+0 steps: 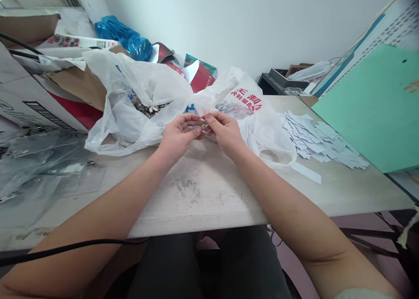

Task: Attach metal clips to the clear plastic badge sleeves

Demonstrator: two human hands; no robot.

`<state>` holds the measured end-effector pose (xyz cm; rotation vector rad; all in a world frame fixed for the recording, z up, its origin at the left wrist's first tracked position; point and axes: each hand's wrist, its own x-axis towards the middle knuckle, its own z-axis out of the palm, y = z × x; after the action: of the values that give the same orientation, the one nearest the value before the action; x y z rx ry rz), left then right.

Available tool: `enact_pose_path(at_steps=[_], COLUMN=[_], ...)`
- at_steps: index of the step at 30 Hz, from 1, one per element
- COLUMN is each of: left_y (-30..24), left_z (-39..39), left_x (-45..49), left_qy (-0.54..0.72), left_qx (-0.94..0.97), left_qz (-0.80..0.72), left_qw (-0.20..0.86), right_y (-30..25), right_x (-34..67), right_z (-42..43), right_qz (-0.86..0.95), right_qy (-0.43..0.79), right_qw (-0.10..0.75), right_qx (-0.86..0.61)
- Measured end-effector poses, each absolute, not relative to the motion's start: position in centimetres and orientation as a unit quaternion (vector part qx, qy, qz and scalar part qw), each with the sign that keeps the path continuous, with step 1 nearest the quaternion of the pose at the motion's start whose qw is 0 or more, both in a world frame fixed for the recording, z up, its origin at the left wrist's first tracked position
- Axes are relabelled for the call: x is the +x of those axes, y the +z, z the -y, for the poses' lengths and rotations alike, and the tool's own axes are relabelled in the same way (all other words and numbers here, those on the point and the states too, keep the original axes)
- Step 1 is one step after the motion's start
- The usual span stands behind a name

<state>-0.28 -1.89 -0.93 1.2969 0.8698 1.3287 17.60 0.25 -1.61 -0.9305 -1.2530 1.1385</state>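
Note:
My left hand (178,137) and my right hand (227,135) meet over the middle of the table, fingertips pinched together. Between them is a small shiny metal piece (203,126), too small to make out its kind. Both hands are closed on it. Behind my left hand lies an opened white plastic bag (114,120) holding many small metal parts (152,109). Just behind my right hand is another white plastic bag (271,135) with red print, and pale contents show through it.
Paper slips (314,137) lie in a pile at the right, beside a leaning green board (373,107). Clear plastic bags (39,168) cover the table's left end, before a cardboard box (29,94). A black cable (75,245) crosses my left forearm.

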Motion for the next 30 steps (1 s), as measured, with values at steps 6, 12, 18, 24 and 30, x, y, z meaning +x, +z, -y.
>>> enact_pose_path(at_steps=[6, 12, 18, 24, 30], left_y=[-0.9, -1.0, -0.4, 0.6, 0.3], left_z=[2.0, 2.0, 1.0, -0.1, -0.1], left_x=[-0.3, -0.2, -1.2, -3.1, -3.0], left_qy=[0.564, 0.569, 0.61, 0.653, 0.644], left_qx=[0.527, 0.493, 0.435, 0.4, 0.441], left_qz=[-0.361, -0.372, -0.401, -0.377, -0.346], left_qw=[0.523, 0.543, 0.527, 0.521, 0.52], right_y=[-1.9, -1.6, 1.0, 2.2, 2.0], right_x=[17.5, 18.3, 20.4, 21.4, 20.1], right_z=[-0.4, -0.6, -0.4, 0.8, 1.7], right_qz=[0.482, 0.515, 0.56, 0.613, 0.62], right_qy=[0.551, 0.409, 0.406, 0.475, 0.545], right_qw=[0.56, 0.633, 0.602, 0.434, 0.371], right_qx=[-0.388, -0.409, -0.399, -0.459, -0.426])
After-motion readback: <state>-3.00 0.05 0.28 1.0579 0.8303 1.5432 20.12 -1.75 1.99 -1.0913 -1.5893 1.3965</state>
